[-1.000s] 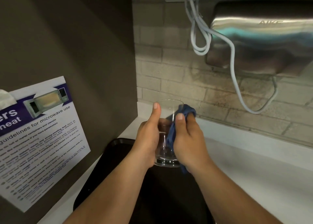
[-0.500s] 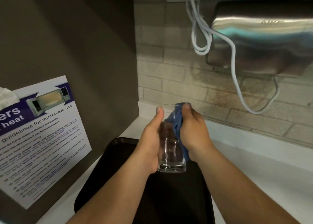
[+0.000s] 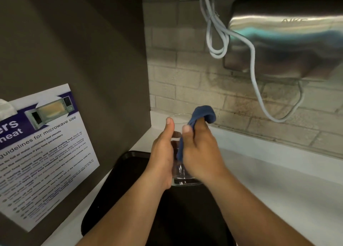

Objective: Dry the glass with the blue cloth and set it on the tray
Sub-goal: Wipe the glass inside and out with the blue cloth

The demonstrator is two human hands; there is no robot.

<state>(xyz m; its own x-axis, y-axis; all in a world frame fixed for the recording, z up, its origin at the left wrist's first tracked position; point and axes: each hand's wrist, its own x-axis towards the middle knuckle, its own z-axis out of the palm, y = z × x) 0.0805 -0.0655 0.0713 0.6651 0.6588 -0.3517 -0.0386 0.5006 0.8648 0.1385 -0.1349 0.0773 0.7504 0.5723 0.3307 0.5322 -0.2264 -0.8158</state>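
Observation:
A clear drinking glass (image 3: 182,179) is held upright in the air above the black tray (image 3: 118,186). My left hand (image 3: 161,158) grips its left side, thumb up near the rim. My right hand (image 3: 201,153) presses the blue cloth (image 3: 204,113) against the glass's right side; the cloth bunches over my fingers above the rim and a strip of it runs down between hand and glass. Most of the glass wall is hidden by both hands; only its rim and thick base show.
A white counter (image 3: 278,180) runs right of the tray. A dark panel (image 3: 83,50) with a microwave-guidelines poster (image 3: 42,153) stands at the left. On the brick wall hangs a steel hand dryer (image 3: 287,45) with a looping white cable (image 3: 256,82).
My right hand has shifted along the glass with the cloth, and the cloth now bunches higher, above the rim. My left hand keeps its grip.

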